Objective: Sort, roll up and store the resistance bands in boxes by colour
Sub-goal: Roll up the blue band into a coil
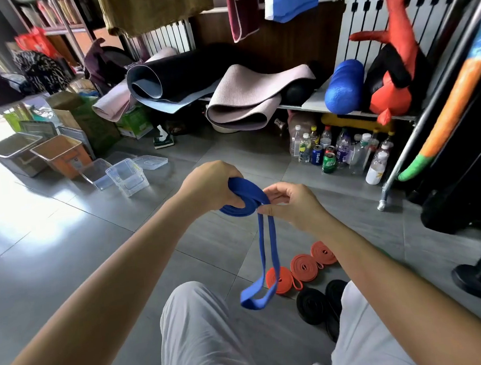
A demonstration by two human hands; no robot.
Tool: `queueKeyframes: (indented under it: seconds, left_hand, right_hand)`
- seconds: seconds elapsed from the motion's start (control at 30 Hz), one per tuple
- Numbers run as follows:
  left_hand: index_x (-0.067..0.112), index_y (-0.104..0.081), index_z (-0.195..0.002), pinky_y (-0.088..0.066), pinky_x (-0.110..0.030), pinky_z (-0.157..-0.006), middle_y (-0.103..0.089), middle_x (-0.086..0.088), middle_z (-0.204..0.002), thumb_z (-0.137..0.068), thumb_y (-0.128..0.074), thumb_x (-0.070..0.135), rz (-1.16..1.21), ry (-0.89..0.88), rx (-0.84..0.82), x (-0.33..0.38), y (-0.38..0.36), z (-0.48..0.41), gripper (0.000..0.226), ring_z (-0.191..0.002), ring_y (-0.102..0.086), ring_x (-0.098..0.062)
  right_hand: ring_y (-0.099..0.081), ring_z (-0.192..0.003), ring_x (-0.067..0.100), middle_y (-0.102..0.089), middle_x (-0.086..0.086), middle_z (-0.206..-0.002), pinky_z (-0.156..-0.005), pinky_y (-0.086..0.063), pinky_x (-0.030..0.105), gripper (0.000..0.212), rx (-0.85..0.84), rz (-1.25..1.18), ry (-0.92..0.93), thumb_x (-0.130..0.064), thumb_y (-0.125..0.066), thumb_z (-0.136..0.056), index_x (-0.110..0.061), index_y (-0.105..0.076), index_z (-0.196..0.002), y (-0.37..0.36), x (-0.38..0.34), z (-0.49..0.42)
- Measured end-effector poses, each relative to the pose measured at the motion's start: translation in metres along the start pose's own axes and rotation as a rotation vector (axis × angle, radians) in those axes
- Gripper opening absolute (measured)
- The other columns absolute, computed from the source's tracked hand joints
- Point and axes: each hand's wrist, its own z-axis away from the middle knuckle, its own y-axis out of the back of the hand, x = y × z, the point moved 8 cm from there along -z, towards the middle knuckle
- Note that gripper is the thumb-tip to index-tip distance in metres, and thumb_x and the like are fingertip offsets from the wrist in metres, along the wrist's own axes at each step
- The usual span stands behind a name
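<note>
- Head count: one blue band (245,208) up in my hands, three orange rolls (303,266) in a row on the floor, and two black rolls (311,306) that I can make out, partly behind my knee.
- Two clear boxes (128,176) at 10 o'clock, one loose lid (150,162) just beside them, then a grey bin (12,154) and an orange bin (61,156) further out.
- Everything sits on a grey tiled floor (66,253). A low shelf (313,101) at 12 o'clock carries rolled mats (241,101), with bottles and cans (343,151) under it at 2 o'clock.
- My left hand (208,185) has its fingers curled round the coiled part of the band.
- My right hand (293,204), at the coil's 3 o'clock, pinches the strap. The loose loop hangs toward 6 o'clock, with the orange and black rolls at 5 o'clock below.
</note>
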Motion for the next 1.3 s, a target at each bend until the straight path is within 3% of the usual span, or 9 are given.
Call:
queueKeyframes:
  seconds: [0.17,0.43,0.67,0.83,0.97,1.1,1.17,1.23,1.3]
  left_hand:
    - [0.023,-0.067,-0.106,-0.038,-0.025,-0.066,-0.06,0.01,-0.09,-0.07,-0.076,0.028,0.007,-0.008,-0.037,0.005,-0.006,0.004,0.037,-0.081,-0.051,-0.012]
    - [0.021,-0.067,-0.105,-0.046,-0.028,-0.071,-0.064,0.007,-0.094,-0.068,-0.078,0.029,0.092,-0.032,-0.075,0.015,-0.016,0.006,0.039,-0.083,-0.055,-0.014]
    - [0.017,-0.071,-0.092,-0.054,-0.03,-0.071,-0.069,0.002,-0.086,-0.063,-0.084,0.014,0.594,0.057,0.011,0.007,-0.025,0.012,0.032,-0.079,-0.065,-0.017]
    - [0.022,-0.068,-0.085,-0.056,-0.039,-0.075,-0.071,-0.004,-0.084,-0.066,-0.082,0.003,0.897,0.15,0.037,-0.005,-0.043,0.024,0.03,-0.078,-0.066,-0.021]
    - [0.021,-0.063,-0.102,-0.056,-0.038,-0.078,-0.066,0.001,-0.097,-0.078,-0.073,0.004,0.89,0.04,-0.113,0.001,-0.05,0.032,0.03,-0.088,-0.064,-0.017]
    - [0.018,-0.063,-0.103,-0.055,-0.039,-0.084,-0.067,-0.006,-0.104,-0.08,-0.071,0.005,0.797,-0.018,-0.055,-0.003,-0.042,0.035,0.027,-0.095,-0.064,-0.026]
    - [0.017,-0.062,-0.102,-0.053,-0.029,-0.084,-0.065,-0.004,-0.103,-0.079,-0.072,0.004,0.756,-0.016,-0.069,-0.004,-0.041,0.038,0.028,-0.096,-0.063,-0.025]
    - [0.016,-0.059,-0.106,-0.049,-0.02,-0.081,-0.062,0.001,-0.106,-0.079,-0.073,0.01,0.576,-0.025,-0.104,0.0,-0.041,0.042,0.031,-0.099,-0.06,-0.019]
    - [0.018,-0.054,-0.115,-0.048,-0.028,-0.082,-0.059,0.004,-0.111,-0.077,-0.074,0.022,0.3,-0.036,-0.109,0.007,-0.043,0.044,0.044,-0.101,-0.057,-0.019]
  right_hand:
    - [-0.063,-0.1,0.013,-0.068,-0.006,-0.105,-0.084,-0.054,0.032,0.046,-0.087,-0.022,0.001,-0.021,-0.079,-0.073,-0.02,-0.061,-0.116,-0.012,0.0,0.006]
    - [-0.064,-0.096,0.009,-0.07,-0.01,-0.099,-0.089,-0.053,0.036,0.035,-0.087,0.076,0.033,-0.02,-0.077,-0.075,-0.021,-0.066,-0.108,-0.002,0.003,0.01]
    - [-0.066,-0.099,0.013,-0.071,-0.01,-0.099,-0.094,-0.051,0.037,0.041,0.004,-0.219,0.009,-0.007,-0.078,-0.071,-0.032,-0.063,-0.1,0.008,0.018,0.018]
    - [-0.069,-0.086,0.007,-0.074,-0.013,-0.086,-0.075,-0.053,0.02,0.038,-0.034,-0.341,0.023,0.0,-0.075,-0.069,-0.023,-0.064,-0.097,0.008,0.012,0.023]
    - [-0.07,-0.085,0.011,-0.074,-0.009,-0.087,-0.073,-0.054,0.022,0.04,-0.1,-0.302,0.02,-0.02,-0.078,-0.059,-0.021,-0.065,-0.096,0.002,0.008,0.027]
    - [-0.071,-0.088,0.015,-0.074,-0.005,-0.09,-0.075,-0.055,0.024,0.04,-0.114,-0.288,0.025,-0.019,-0.079,-0.061,-0.019,-0.066,-0.099,-0.003,0.003,0.029]
    - [-0.07,-0.088,0.014,-0.074,-0.006,-0.091,-0.075,-0.056,0.024,0.038,-0.124,-0.27,0.025,-0.012,-0.08,-0.065,-0.02,-0.065,-0.099,-0.006,0.0,0.03]
    - [-0.07,-0.088,0.012,-0.073,-0.007,-0.091,-0.076,-0.056,0.025,0.037,-0.147,-0.212,0.016,-0.008,-0.08,-0.068,-0.022,-0.065,-0.098,-0.01,-0.001,0.03]
    - [-0.07,-0.086,0.008,-0.073,-0.007,-0.092,-0.077,-0.056,0.025,0.036,-0.173,-0.131,0.005,-0.007,-0.079,-0.071,-0.025,-0.065,-0.098,-0.015,-0.002,0.031]
